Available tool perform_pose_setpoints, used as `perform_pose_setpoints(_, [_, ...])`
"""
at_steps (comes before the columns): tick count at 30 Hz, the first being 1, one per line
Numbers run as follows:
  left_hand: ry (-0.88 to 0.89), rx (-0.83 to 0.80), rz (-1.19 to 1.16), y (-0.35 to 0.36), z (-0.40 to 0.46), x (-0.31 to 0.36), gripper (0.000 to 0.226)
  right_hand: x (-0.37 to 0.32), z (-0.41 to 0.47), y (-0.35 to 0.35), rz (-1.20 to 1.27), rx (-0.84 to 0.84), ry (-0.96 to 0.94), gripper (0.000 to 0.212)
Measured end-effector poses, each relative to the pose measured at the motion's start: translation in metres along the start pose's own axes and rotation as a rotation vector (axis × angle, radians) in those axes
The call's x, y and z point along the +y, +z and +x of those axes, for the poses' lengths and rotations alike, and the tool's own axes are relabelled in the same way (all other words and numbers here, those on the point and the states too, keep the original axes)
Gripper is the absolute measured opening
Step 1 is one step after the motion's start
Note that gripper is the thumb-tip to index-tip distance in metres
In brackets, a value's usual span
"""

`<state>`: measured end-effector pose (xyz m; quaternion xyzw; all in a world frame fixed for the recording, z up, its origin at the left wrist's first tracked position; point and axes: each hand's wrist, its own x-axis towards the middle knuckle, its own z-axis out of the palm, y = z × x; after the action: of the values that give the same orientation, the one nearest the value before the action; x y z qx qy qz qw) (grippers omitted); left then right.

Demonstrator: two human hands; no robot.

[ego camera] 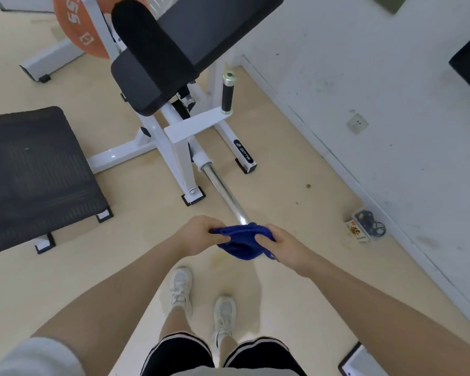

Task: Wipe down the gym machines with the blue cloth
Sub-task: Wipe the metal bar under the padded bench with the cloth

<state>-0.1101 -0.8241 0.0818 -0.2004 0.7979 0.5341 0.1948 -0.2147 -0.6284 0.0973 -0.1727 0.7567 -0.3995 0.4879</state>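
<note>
Blue cloth [243, 241] sat bunched over the near end of a chrome bar [223, 192] that stuck out from a white-framed gym machine [178, 137] with black pads. Both hands gripped it: the left hand [201, 234] had its fingers curled into the cloth's left edge, and the right hand [280, 246] had its thumb and fingers closed round the right side, so the cloth was wrapped about the bar between them. An orange weight plate [76, 25] hung on the machine's far side. A black mesh platform [36, 175] stood on the floor [296, 164] to the left. Near the white wall [377, 77], a small box [357, 230] lay beside a tangled black cord [371, 222]. White trainers [181, 287] showed below.
</note>
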Motion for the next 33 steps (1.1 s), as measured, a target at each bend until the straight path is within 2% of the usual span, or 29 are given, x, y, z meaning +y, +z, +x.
perform_pose_setpoints(3, [0.029,0.01,0.008,-0.012,0.029,-0.001,0.008,0.002,0.018,0.002,0.036,0.013,0.052,0.034])
perform_pose_setpoints(4, [0.022,0.0,-0.006,-0.016,0.038,-0.003,0.009,0.002,0.026,0.003,0.037,0.016,0.068,0.035])
perform_pose_setpoints(7, [-0.009,-0.033,-0.018,-0.023,0.068,-0.014,0.012,0.0,0.057,0.009,0.06,0.037,0.109,0.014])
perform_pose_setpoints(8, [-0.016,-0.039,-0.019,-0.024,0.078,-0.018,0.012,0.002,0.068,0.011,0.095,0.067,0.122,0.015])
perform_pose_setpoints(10, [-0.047,-0.045,-0.069,-0.022,0.097,-0.027,0.014,0.011,0.089,0.013,0.17,0.172,0.15,0.02])
perform_pose_setpoints(13, [-0.168,-0.015,-0.171,-0.012,0.127,-0.047,0.021,0.042,0.113,0.012,0.231,0.362,0.19,0.014])
perform_pose_setpoints(17, [-0.328,0.084,-0.224,0.005,0.171,-0.084,0.019,0.094,0.133,-0.004,0.303,0.494,0.241,0.024])
perform_pose_setpoints(19, [-0.4,0.105,-0.273,0.015,0.191,-0.097,0.024,0.112,0.14,-0.019,0.295,0.544,0.238,0.029])
perform_pose_setpoints(23, [-0.494,0.137,-0.362,0.042,0.223,-0.106,0.036,0.135,0.149,-0.04,0.104,0.685,0.131,0.044])
perform_pose_setpoints(26, [-0.521,0.136,-0.334,0.062,0.244,-0.113,0.053,0.149,0.164,-0.032,-0.128,0.638,0.098,0.051])
perform_pose_setpoints(28, [-0.547,0.131,-0.317,0.073,0.255,-0.119,0.058,0.161,0.174,-0.008,-0.265,0.421,0.048,0.056])
perform_pose_setpoints(30, [-0.587,0.136,-0.36,0.082,0.261,-0.124,0.061,0.173,0.179,0.02,-0.46,0.147,0.02,0.076])
perform_pose_setpoints(31, [-0.595,0.149,-0.382,0.085,0.263,-0.125,0.062,0.179,0.181,0.028,-0.523,0.124,0.02,0.085])
perform_pose_setpoints(33, [-0.579,0.183,-0.404,0.086,0.266,-0.127,0.065,0.19,0.188,0.028,-0.529,0.269,0.086,0.084])
